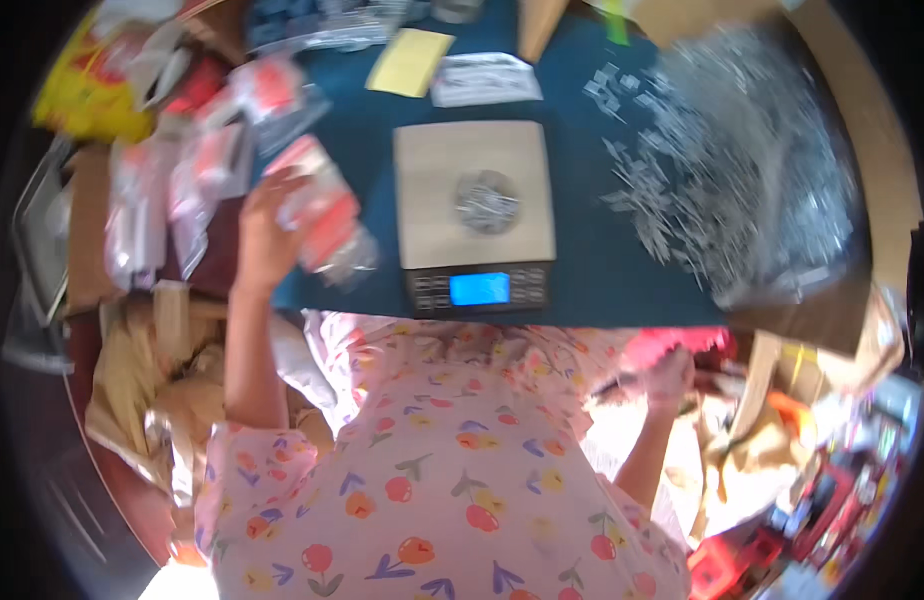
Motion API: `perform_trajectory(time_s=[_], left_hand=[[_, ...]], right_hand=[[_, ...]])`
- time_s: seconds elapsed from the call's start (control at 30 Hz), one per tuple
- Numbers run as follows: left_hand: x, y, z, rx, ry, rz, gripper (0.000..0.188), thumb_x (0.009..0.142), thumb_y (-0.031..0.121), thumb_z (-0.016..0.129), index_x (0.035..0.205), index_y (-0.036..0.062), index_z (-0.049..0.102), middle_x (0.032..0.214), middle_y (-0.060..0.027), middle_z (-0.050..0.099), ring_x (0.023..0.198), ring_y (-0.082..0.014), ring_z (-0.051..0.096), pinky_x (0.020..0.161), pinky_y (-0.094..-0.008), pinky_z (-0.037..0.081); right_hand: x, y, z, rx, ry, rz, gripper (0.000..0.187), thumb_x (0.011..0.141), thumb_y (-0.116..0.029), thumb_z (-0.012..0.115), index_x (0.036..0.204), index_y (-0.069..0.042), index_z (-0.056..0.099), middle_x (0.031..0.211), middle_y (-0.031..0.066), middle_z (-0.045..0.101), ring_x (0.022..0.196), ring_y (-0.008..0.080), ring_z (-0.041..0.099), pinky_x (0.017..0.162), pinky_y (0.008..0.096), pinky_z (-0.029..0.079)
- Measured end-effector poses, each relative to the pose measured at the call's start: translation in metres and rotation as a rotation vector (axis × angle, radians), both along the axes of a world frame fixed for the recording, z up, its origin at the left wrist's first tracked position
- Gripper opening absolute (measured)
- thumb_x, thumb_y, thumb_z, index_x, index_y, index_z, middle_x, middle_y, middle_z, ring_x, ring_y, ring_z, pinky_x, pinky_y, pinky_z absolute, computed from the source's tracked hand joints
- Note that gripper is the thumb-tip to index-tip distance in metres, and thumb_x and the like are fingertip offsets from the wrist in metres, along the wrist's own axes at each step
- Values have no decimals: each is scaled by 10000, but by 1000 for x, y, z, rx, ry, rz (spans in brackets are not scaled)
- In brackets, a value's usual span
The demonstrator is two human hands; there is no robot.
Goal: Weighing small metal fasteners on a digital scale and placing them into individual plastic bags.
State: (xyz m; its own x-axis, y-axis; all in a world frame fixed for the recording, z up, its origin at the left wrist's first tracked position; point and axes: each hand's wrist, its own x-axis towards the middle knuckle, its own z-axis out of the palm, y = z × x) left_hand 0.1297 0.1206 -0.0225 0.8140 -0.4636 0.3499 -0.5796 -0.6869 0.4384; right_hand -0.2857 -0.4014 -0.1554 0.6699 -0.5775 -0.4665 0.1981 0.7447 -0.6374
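Note:
My left hand (265,232) is raised at the left edge of the blue table (582,270) and grips a clear plastic packet with red print (320,208), blurred by motion. My right hand (672,377) is low at the right, below the table edge, with its fingers closed around something pink-red (672,345); blur hides what that thing is. Between the hands stands a digital scale (475,205) with a beige platform, a lit blue display (479,288), and a small pile of silvery metal parts (487,200) on top.
A large heap of small silvery parts (732,170) covers the table's right side. More red-and-clear packets (182,150) lie piled at the left. A yellow pad (410,62) and a white sheet (485,78) lie beyond the scale. Bags and boxes (802,470) crowd the lower right.

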Motion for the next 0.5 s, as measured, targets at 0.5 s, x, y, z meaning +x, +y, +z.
perform_trajectory(time_s=[0.5], left_hand=[[70,53,-37,232,221,171,530,859,251,666,1290,-7,497,1270,-157,553,1163,-256,525,1012,-345,365]], right_hand=[[-56,-52,-42,-182,-378,-160,378,875,-194,451,1199,-9,510,1123,135,589,1042,280,569,934,406,448]])
